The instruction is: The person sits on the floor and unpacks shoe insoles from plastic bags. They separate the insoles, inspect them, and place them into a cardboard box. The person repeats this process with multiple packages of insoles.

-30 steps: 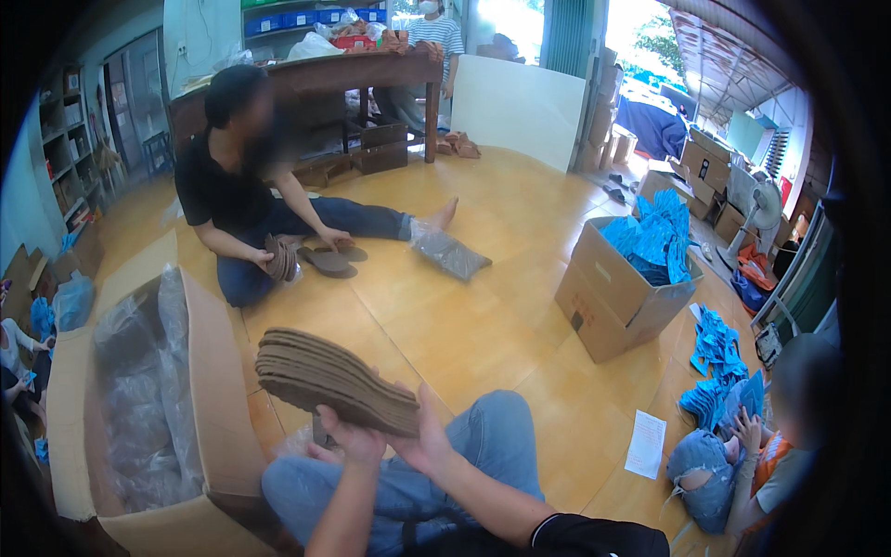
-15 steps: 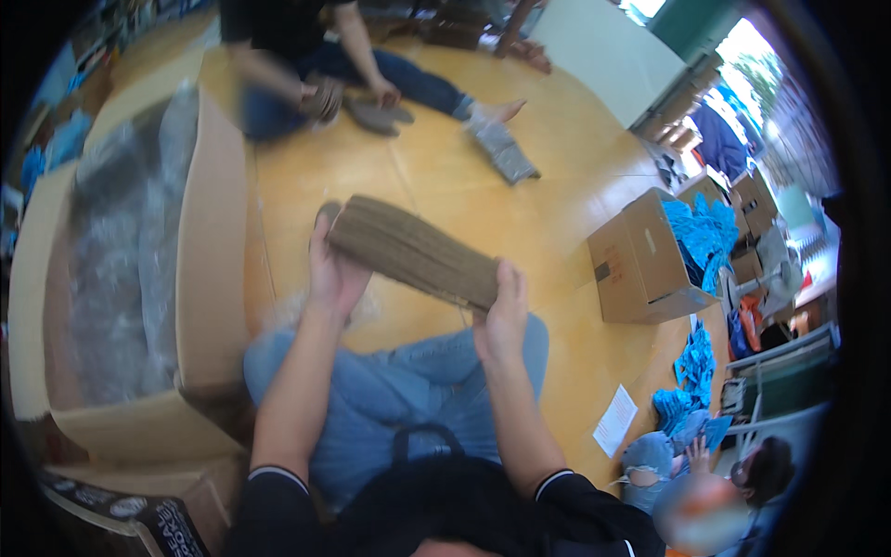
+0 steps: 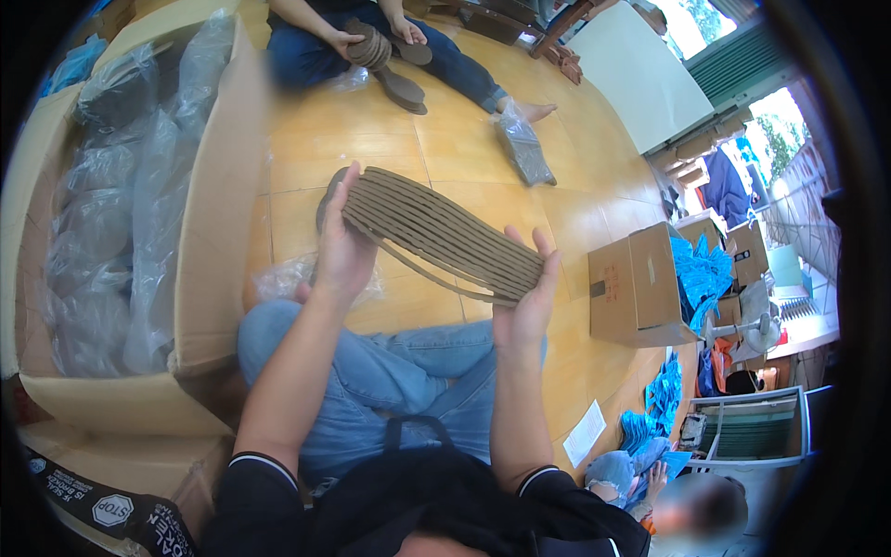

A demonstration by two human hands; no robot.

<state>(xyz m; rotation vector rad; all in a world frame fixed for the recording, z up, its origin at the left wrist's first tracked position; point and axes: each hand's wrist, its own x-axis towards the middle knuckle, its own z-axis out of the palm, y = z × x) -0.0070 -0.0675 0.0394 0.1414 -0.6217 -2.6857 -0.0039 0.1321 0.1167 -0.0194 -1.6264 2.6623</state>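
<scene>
A stack of brown shoe insoles [image 3: 444, 232] is held up between my two hands, edges toward me, above my crossed legs. My left hand [image 3: 345, 243] is closed round its left end, fingers at the far side. My right hand [image 3: 527, 295] grips the other end, thumb and fingers on either side. The insoles are slightly fanned, with thin dark gaps between them. One insole [image 3: 427, 269] on the near side bows away from the rest.
An open carton [image 3: 215, 213] of plastic-wrapped packs stands at left. Across the floor a seated person holds similar insoles [image 3: 369, 46], near a wrapped pack [image 3: 525, 148]. At right are a carton of blue bags [image 3: 636, 288], a paper sheet [image 3: 585, 433] and another person.
The stack has spread from tightly pressed to fanned, and one near insole has bowed out. My hands still hold both ends. The person opposite has moved the insoles in their hands.
</scene>
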